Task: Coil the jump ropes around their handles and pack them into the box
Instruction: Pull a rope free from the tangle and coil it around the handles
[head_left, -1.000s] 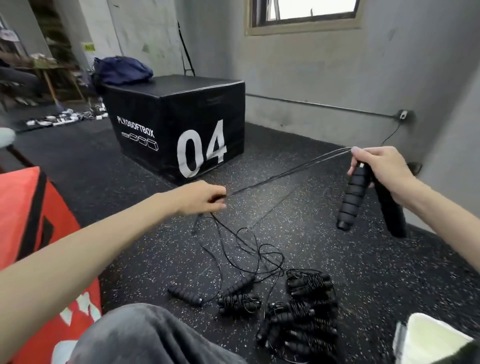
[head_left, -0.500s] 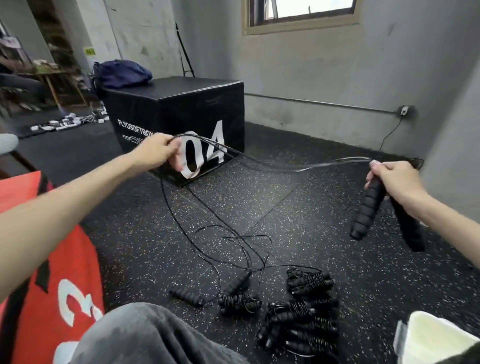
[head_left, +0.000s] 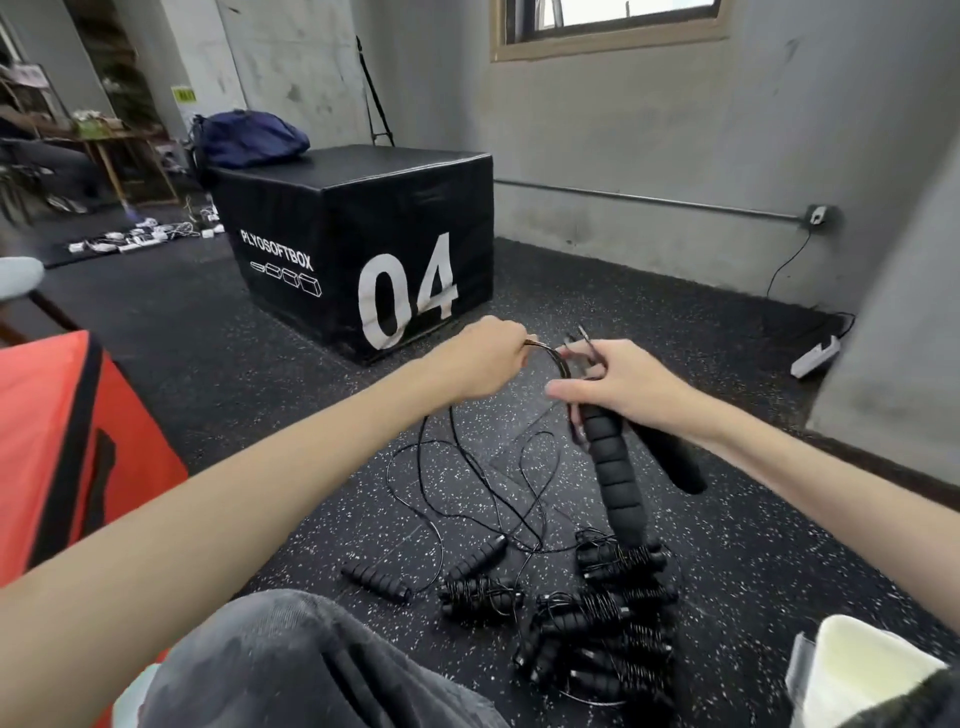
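Observation:
My right hand (head_left: 618, 382) grips the tops of two black foam jump-rope handles (head_left: 618, 473) that hang down and apart. My left hand (head_left: 485, 358) pinches the thin black rope (head_left: 550, 356) close beside the right hand; a short loop bridges the two hands. The rope's slack (head_left: 467, 488) trails in loose curls on the floor below. One uncoiled pair of handles (head_left: 415, 569) lies near my knee. A pile of several coiled jump ropes (head_left: 602, 618) sits on the floor in front of me. A white box (head_left: 862, 670) shows at the lower right corner.
A black plyo box marked 04 (head_left: 363, 244) stands ahead, with a blue bag (head_left: 249, 137) behind it. A red plyo box (head_left: 57, 447) is at my left. My grey-trousered knee (head_left: 291, 665) fills the bottom. A power strip (head_left: 815, 356) lies by the right wall.
My left hand swung from far out left back in to meet my right hand, bringing the rope with it. The right hand moved left and the taut span became a short loop.

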